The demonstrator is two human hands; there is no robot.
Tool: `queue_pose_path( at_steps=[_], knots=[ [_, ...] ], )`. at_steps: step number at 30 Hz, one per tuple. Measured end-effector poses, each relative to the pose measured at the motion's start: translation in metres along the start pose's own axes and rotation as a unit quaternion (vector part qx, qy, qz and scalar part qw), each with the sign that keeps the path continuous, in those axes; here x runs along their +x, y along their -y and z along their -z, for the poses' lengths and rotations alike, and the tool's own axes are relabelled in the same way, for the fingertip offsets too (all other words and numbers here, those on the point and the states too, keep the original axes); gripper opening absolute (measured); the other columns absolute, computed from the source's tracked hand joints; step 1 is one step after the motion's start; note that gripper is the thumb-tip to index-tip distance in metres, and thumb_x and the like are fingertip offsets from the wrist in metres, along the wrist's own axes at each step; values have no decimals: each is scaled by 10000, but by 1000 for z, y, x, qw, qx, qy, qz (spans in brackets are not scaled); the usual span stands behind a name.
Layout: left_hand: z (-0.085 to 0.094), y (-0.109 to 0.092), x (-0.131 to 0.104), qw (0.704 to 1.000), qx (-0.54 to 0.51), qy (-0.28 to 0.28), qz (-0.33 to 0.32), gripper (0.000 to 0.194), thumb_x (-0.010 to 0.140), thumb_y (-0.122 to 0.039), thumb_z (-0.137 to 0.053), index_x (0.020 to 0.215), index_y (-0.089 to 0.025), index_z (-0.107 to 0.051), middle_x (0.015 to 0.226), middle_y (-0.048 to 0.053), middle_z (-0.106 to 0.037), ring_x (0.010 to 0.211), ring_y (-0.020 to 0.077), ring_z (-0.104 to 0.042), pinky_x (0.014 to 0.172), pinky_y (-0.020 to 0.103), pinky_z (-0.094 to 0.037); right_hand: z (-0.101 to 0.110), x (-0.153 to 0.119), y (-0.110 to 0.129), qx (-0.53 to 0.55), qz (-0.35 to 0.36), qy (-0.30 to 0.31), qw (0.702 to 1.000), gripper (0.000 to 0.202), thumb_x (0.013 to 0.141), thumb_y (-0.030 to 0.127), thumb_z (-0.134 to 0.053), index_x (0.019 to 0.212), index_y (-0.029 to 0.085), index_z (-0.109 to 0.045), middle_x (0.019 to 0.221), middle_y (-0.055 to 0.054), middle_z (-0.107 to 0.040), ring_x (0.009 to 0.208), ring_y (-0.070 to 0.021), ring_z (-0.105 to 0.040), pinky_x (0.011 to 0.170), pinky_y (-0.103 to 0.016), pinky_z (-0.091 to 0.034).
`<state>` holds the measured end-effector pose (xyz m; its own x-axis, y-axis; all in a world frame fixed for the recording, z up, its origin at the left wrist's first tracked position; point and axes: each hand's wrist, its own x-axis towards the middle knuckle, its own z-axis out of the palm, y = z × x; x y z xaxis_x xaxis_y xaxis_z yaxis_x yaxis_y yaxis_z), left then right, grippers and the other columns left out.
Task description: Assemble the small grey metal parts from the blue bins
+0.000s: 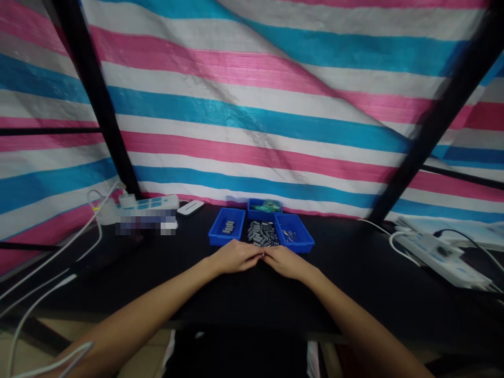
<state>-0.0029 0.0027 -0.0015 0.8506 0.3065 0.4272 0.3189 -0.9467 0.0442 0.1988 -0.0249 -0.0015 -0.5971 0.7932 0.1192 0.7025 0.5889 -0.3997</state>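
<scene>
White power strip (147,203) and small white device (190,208) far left of the hands, second power strip (444,258) far right, striped tarp (252,105) behind

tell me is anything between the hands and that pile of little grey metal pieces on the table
Nothing visible. The left hand and right hand meet fingertip to fingertip on the black table, right at the near edge of the pile of metal pieces, with no object between.

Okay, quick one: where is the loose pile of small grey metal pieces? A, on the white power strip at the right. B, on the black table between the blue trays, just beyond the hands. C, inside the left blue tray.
B: the pile of grey metal pieces lies on the black table between the left blue tray and the right blue tray, just beyond the left hand and right hand.
</scene>
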Motion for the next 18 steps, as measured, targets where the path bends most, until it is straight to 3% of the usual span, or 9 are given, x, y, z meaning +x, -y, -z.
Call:
queue_pose_path(
  at_steps=[9, 18],
  knots=[
    [1, 1, 1, 997, 29, 45, 49, 198, 905, -287, -370, 880, -179, -534, 668, -13, -579, 581, 109, -555, 545, 215, -390, -3, 0, -4, -12, 27, -7, 1000, 264, 924, 267, -357, 810, 157, -568, 790, -42, -630, 714, -136, -570, 652, -240, -378],
    [0, 2, 0, 995, 33, 74, 52, 197, 896, -327, -401, 840, -183, -522, 647, -22, -579, 554, 116, -553, 507, 213, -355, -1, 0, -2, -17, 14, -1, 1000, 248, 915, 273, -387, 798, 152, -569, 808, -50, -630, 733, -143, -569, 661, -243, -377]
  ],
)
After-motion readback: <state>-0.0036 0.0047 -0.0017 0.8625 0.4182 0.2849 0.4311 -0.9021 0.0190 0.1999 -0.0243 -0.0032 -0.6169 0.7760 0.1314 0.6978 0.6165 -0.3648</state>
